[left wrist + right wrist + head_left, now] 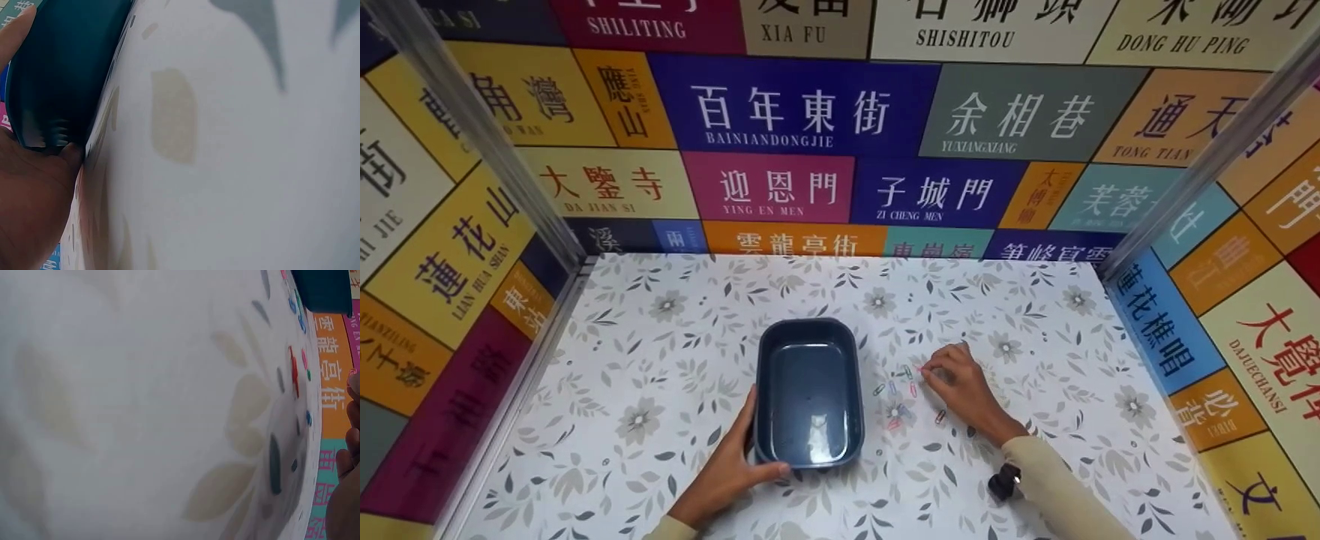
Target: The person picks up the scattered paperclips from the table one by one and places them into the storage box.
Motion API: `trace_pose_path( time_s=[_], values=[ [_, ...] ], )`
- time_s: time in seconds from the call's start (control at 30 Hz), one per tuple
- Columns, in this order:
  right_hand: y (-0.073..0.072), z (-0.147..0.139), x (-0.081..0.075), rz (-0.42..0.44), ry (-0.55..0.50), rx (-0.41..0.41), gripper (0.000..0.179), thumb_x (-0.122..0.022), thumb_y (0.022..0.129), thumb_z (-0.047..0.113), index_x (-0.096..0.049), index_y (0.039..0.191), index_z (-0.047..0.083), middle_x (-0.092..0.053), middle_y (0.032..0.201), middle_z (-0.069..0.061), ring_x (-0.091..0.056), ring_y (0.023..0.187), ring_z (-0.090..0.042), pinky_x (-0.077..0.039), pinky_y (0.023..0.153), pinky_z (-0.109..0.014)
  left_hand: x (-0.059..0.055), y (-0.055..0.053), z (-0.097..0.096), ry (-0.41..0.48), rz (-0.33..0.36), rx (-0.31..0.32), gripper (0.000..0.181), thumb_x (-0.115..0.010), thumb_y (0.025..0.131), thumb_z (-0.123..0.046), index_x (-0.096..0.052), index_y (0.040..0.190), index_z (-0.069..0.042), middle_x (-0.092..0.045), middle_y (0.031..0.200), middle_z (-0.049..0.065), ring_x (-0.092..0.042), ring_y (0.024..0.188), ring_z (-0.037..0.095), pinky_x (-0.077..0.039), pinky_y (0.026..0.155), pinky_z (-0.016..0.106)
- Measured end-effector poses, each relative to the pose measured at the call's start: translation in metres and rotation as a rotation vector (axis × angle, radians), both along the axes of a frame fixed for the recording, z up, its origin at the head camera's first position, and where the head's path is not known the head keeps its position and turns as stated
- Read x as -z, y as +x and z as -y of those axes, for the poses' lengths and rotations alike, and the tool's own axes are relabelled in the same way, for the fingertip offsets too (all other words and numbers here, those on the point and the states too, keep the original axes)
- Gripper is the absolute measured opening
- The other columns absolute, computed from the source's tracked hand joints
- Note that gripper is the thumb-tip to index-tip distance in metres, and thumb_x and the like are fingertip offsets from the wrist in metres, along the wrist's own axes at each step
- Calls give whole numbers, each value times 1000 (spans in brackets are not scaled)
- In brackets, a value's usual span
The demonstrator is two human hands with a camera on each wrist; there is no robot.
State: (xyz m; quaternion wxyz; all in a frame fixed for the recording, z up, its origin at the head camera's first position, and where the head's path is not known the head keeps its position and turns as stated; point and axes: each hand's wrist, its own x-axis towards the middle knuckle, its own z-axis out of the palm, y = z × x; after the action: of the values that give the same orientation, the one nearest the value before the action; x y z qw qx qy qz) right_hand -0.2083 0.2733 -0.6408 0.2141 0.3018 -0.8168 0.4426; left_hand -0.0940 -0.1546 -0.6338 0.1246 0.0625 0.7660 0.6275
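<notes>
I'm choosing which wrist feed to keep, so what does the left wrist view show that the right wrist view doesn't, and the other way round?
Only the left wrist view: the left hand, gripping the dark blue tub.
Only the right wrist view: the right hand, partly cut off by the picture's edge, and loose paper clips, including a red one.
Both: part of the tub, the leaf-patterned table covering and bits of the lettered wall.

Our left forearm (pixel 691 509) reaches forward and slightly inward, and our left hand (pixel 733 459) grips with its thumb (pixel 769 472) stretched inward, apart from the fingers (pixel 745 420). Our right forearm (pixel 1069 491), in a pale sleeve (pixel 1039 457), slants forward and inward; our right hand (pixel 962 381) points leftward, fingertips (pixel 931 366) drawn into a pinch.
</notes>
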Motion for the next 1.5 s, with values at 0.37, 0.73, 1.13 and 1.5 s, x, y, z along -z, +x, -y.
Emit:
trace_pose_path(
  time_s=[0.37,0.73,1.13,1.5],
  values=[
    [-1,23,-11,16,39,-91,12,-84,93,-7,-82,95,5,-69,101,-7,-58,96,-26,-48,89,-27,1,0,2,8,-30,12,138,-100,84,-23,-1,179,-23,-2,185,-2,-8,168,19,-19,123,13],
    [11,47,-26,26,12,-110,20,-85,85,-17,-80,89,2,-68,94,-15,-58,92,-34,-48,87,-25,1,1,1,13,-22,21,140,-100,83,-22,1,179,-22,-1,185,-3,-7,168,19,-18,123,12],
    [16,65,-42,76,-3,-177,19,-86,83,-18,-79,86,0,-69,90,-17,-61,89,-39,-50,86,-32,1,1,1,3,-10,3,139,-100,83,-25,-1,179,-20,-3,185,2,-10,168,24,-19,123,14],
    [10,72,-49,117,126,-258,9,-84,97,3,-83,93,10,-69,99,0,-60,97,-22,-53,87,-32,2,1,1,29,-19,13,137,-99,84,-21,-1,179,-20,-3,185,1,-11,168,24,-20,123,13]
  ],
)
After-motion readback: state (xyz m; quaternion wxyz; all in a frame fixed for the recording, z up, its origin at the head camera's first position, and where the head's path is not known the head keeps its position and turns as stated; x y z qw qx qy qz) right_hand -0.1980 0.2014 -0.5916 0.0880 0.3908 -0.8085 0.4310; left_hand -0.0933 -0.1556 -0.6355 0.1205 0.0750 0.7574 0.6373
